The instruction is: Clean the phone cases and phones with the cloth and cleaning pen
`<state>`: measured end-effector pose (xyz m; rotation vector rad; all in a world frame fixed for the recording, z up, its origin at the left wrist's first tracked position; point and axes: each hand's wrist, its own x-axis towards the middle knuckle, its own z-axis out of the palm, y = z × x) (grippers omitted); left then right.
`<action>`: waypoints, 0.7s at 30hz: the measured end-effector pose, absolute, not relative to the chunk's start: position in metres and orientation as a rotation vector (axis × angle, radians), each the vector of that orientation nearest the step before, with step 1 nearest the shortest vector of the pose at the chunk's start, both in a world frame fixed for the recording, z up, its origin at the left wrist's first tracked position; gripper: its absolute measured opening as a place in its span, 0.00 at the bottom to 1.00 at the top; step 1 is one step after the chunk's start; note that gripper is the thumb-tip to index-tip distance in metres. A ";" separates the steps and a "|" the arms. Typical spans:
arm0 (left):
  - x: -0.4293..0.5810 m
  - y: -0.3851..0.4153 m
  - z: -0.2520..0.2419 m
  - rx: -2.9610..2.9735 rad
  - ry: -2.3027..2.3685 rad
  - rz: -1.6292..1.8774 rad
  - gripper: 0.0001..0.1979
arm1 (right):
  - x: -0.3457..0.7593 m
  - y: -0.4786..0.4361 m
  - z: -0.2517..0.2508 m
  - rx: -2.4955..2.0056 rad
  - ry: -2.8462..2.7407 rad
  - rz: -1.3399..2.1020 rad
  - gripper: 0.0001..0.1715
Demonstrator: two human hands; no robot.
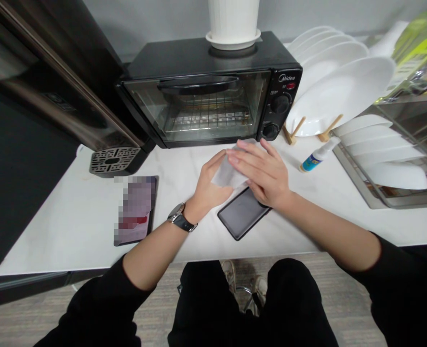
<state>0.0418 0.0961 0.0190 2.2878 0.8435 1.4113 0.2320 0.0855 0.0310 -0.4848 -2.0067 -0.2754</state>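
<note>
Above the counter, a thin white wipe (pixel 231 173) is held between my two hands. My left hand (pixel 211 185), wearing a black wristwatch (pixel 179 217), is closed on its left side. My right hand (pixel 266 173) covers its upper right part, fingers long across the top and the thumb below. Whether anything lies under the wipe is hidden. Just below the hands, a black-rimmed phone (pixel 242 214) lies tilted on the counter, its upper right end partly covered by my right hand.
A black toaster oven (pixel 199 111) stands behind, with a white pot (pixel 234 21) on top. A small spray bottle (pixel 318 155) is at right, near racked white plates (pixel 340 94) and a metal dish rack (pixel 374 200). At left are a blurred-screen device (pixel 136 212) and a drip tray (pixel 114 161).
</note>
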 end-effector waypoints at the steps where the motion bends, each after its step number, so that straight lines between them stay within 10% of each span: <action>1: 0.043 0.095 0.021 2.307 0.846 1.441 0.07 | 0.235 0.090 0.031 -0.538 -1.977 -0.254 0.30; 21: 0.047 0.086 0.029 2.294 1.017 1.404 0.02 | 0.241 0.095 0.032 -0.718 -1.923 -0.161 0.28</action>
